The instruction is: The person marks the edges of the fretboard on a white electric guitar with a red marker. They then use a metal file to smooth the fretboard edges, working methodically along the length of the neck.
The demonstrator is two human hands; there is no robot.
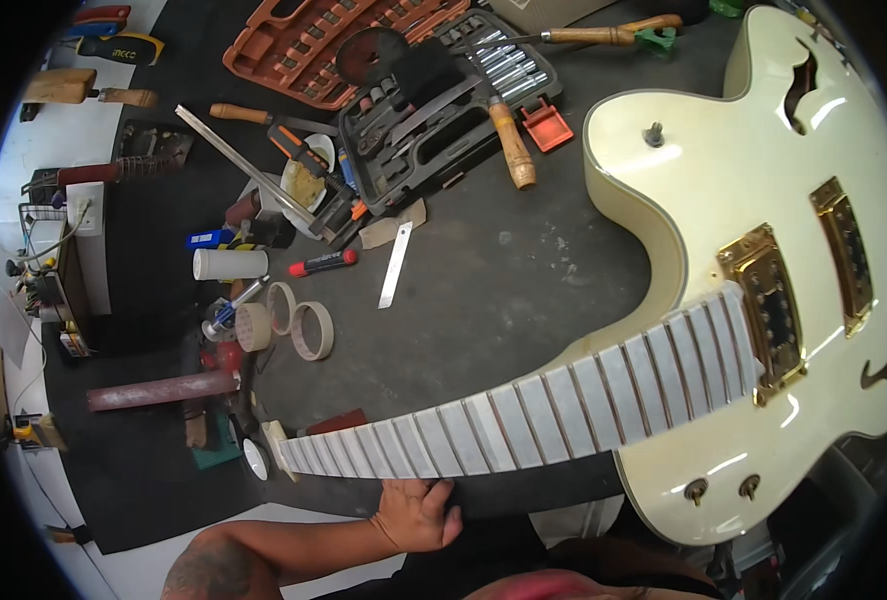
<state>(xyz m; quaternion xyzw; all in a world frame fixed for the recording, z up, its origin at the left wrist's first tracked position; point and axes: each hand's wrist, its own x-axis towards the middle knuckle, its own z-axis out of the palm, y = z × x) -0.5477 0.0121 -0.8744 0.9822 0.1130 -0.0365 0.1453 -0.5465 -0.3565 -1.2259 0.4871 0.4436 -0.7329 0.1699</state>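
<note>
A cream hollow-body electric guitar (629, 150) lies across the bench, its body at the right and its neck running left toward me. Pale strips, apparently masking tape, cover the fretboard (554, 410) between the bare metal frets. At the neck's near edge, my left hand (419, 515) is closed with curled fingers against the underside, the fingertips partly hidden by the neck. My right hand is out of view. Gold pickups (769, 310) sit beyond the fretboard's end.
Beyond the neck lie tape rolls (314, 331), a red marker (324, 263), a thin blade (396, 265) and a white cylinder (231, 264). An open socket set (434, 130), a clamp (254, 170) and wooden-handled files (511, 145) lie farther back. A dark red bar (164, 390) is at the left.
</note>
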